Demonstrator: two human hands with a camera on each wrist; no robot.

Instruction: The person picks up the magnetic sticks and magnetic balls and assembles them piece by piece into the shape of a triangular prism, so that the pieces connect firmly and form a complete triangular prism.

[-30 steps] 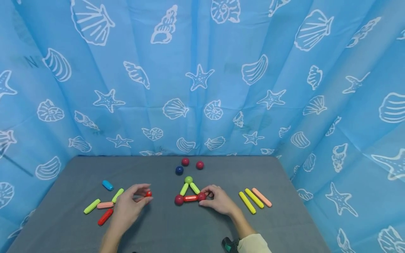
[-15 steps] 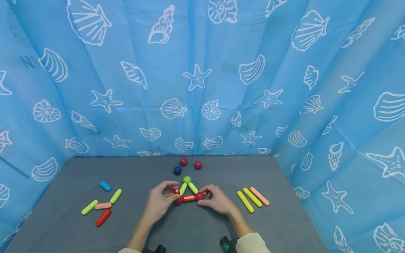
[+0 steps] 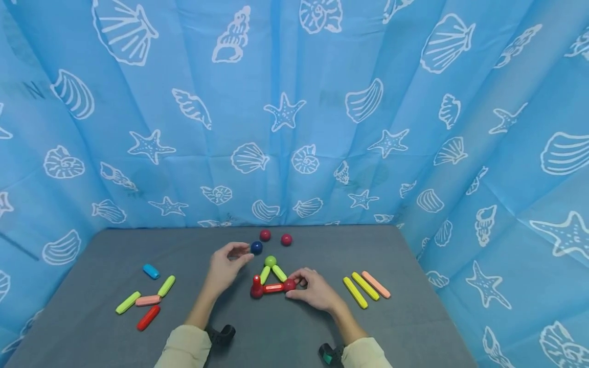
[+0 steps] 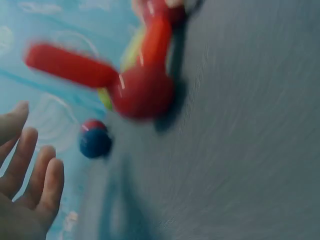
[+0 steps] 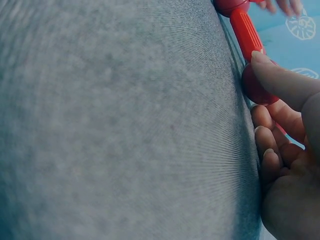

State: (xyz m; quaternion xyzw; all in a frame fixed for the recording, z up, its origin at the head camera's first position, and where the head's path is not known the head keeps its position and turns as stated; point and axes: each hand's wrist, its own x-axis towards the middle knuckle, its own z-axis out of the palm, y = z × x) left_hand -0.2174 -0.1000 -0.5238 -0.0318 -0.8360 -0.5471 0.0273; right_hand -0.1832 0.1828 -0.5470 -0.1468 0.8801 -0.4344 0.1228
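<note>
A triangle of rods and balls lies on the table: a green ball (image 3: 270,261), two lime rods (image 3: 278,273) and a red rod (image 3: 273,288) between two dark red balls. Another red rod (image 3: 256,281) stands upright on the left dark red ball (image 3: 256,292). My right hand (image 3: 314,290) pinches the right dark red ball (image 5: 257,84) between thumb and fingers. Beside the blue ball (image 3: 256,247), my left hand (image 3: 225,267) holds nothing, its fingers loosely bent. The left wrist view is blurred and shows those fingers (image 4: 31,160) apart from the ball.
Two red balls (image 3: 265,235) (image 3: 287,239) lie at the back of the grey table (image 3: 349,342). Several short rods (image 3: 148,300) lie at left, including a blue one (image 3: 151,271). Two yellow rods (image 3: 355,292) and a salmon one (image 3: 376,284) lie at right. A patterned curtain (image 3: 285,184) hangs behind.
My left hand brought a red rod from the left onto the left dark red ball, let go, and moved back toward the blue ball. The right hand stayed on its ball.
</note>
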